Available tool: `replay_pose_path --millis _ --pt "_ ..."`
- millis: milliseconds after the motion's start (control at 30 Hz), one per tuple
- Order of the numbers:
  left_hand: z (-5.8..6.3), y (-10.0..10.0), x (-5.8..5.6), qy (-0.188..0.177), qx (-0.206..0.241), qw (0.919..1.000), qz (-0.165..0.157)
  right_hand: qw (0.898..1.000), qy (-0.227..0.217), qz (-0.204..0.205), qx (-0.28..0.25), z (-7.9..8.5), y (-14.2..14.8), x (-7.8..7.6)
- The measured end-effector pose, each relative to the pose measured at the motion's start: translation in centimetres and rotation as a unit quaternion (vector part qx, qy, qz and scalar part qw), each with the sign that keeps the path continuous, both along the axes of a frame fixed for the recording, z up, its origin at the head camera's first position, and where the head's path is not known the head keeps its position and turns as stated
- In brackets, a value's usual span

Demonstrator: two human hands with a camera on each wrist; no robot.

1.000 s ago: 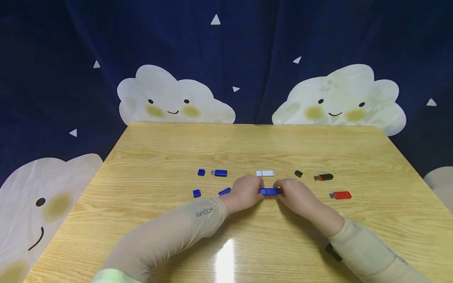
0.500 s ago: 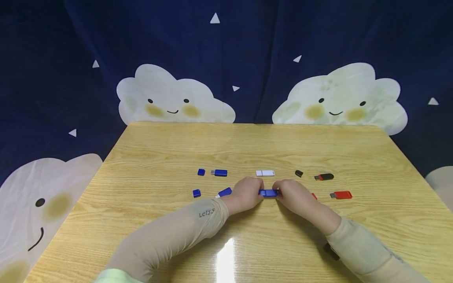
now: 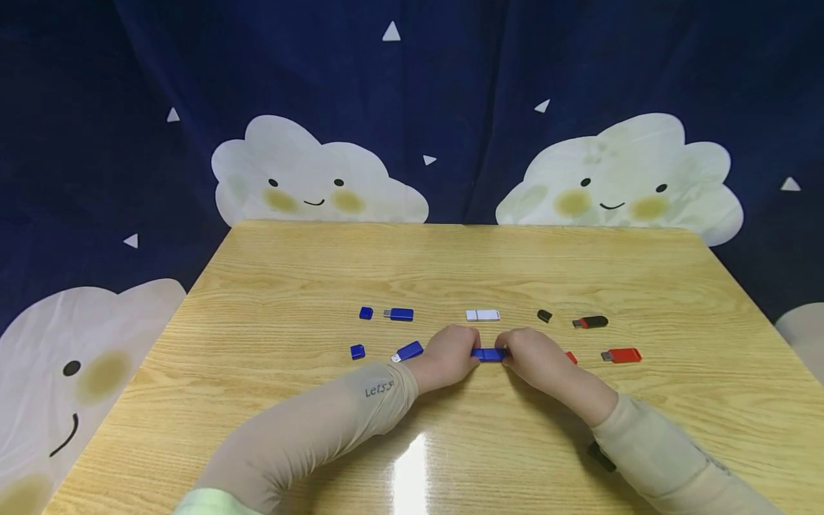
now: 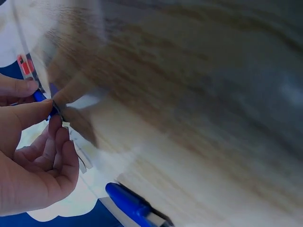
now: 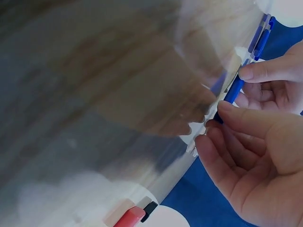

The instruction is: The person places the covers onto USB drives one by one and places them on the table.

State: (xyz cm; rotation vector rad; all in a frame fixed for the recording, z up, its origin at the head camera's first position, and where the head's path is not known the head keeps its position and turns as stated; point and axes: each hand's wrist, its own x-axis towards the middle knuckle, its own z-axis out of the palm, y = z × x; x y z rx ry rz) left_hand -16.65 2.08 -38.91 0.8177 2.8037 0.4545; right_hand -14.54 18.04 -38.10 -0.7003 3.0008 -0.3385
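Note:
Both hands hold one blue USB stick (image 3: 491,355) level between them, close over the wooden table (image 3: 450,265). My left hand (image 3: 449,355) pinches its left end between thumb and fingers. At the opposite end, the thumb and fingertips of my right hand (image 3: 539,360) grip it. A seam between cap and body shows across the stick; no metal plug is visible. In the right wrist view, the blue stick (image 5: 233,92) runs between the two thumbs, its ends covered by fingers.
Left lie two uncapped blue USB sticks (image 3: 402,315) with their blue caps (image 3: 366,313). Behind the hands is a white USB stick (image 3: 483,315). Right are a black cap (image 3: 544,315), a black-and-red stick (image 3: 594,322), a red stick (image 3: 624,355) and a half-hidden red piece (image 3: 571,357).
Both hands have shifted slightly toward the person, carrying the blue USB stick along. A red piece beside the right wrist has come into view. The grip looks the same.

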Motion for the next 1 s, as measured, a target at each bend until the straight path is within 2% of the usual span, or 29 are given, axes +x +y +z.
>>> replay_pose_path --millis 233,500,600,733,867,1000 --pt "0.1 0.1 0.0 -0.011 0.006 0.9999 -0.001 1.000 -0.004 0.008 0.000 -0.2 0.2 -0.2" --pt "0.1 0.1 -0.1 -0.018 0.005 0.9998 0.007 0.999 -0.039 -0.010 0.001 -0.1 0.3 -0.5" --pt "0.6 -0.6 0.0 -0.026 0.005 0.9995 0.018 0.999 -0.050 -0.009 0.004 -0.1 0.0 -0.7" --pt "2.1 -2.4 -0.3 -0.044 0.035 0.9977 0.038 0.998 -0.065 -0.011 0.000 0.1 -0.2 -0.9" --pt "3.7 -5.3 -1.0 -0.048 0.061 0.9945 0.069 0.996 -0.087 -0.025 -0.007 0.7 0.3 -0.8" --pt "4.2 -8.7 -2.3 -0.020 0.036 0.9941 0.100 0.993 -0.111 -0.038 -0.011 1.6 1.0 -0.1"
